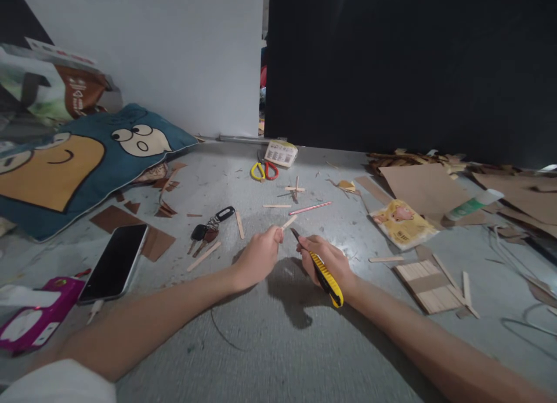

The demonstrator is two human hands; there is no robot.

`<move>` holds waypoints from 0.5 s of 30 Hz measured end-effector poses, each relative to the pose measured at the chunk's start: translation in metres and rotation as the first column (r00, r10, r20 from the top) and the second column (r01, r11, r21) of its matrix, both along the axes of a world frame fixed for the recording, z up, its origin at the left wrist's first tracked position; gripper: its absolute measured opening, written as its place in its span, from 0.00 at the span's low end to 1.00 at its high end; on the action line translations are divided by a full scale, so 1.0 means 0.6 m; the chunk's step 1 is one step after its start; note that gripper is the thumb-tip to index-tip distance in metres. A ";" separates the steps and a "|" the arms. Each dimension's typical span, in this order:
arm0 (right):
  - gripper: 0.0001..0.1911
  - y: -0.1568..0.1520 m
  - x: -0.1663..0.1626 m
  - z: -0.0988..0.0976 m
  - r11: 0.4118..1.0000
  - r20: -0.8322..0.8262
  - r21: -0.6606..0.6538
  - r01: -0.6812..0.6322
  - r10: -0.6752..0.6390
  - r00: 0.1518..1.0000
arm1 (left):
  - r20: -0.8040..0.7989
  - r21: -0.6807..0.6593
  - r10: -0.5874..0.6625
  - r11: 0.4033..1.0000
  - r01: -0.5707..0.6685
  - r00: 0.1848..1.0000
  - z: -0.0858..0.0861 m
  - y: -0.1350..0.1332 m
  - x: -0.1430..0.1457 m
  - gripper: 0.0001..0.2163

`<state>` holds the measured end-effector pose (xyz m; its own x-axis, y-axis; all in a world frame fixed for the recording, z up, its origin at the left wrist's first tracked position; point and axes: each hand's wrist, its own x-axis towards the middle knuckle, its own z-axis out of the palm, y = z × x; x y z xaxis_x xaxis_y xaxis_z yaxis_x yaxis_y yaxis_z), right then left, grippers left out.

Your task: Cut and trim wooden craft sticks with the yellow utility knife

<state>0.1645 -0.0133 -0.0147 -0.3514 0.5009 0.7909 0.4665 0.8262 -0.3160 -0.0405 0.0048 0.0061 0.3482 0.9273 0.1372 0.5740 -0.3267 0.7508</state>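
Observation:
Pinched in my left hand (260, 255) is a thin wooden craft stick (289, 222), its free end pointing up and right. My right hand (328, 262) grips a yellow and black utility knife (325, 275), its blade angled toward the stick but apart from it. Just beyond the hands lie a red-and-white striped stick (310, 208) and a loose craft stick (277, 206). Farther back, a small cross of craft sticks (296, 189) stands on the grey surface. More loose craft sticks (240, 225) are scattered left of my left hand.
Scissors (264, 171) and a small packet (281, 153) lie at the back. Keys (204, 233), a phone (115, 264) and a cushion (143, 142) are leftward. To the right are a yellow packet (402, 224), a bundle of craft sticks (429, 286), cardboard (424, 185) and a glue stick (474, 205).

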 end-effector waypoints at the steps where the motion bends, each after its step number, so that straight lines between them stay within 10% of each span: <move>1: 0.24 0.001 -0.001 0.002 1.000 0.011 0.008 -0.016 0.016 1.000 | -0.002 -0.004 -0.010 1.000 0.010 1.000 -0.001 0.000 0.000 0.16; 15: 0.26 0.002 -0.001 0.003 0.998 0.009 0.003 -0.056 0.056 0.998 | -0.018 0.026 -0.068 0.997 0.068 0.998 -0.002 -0.003 0.001 0.13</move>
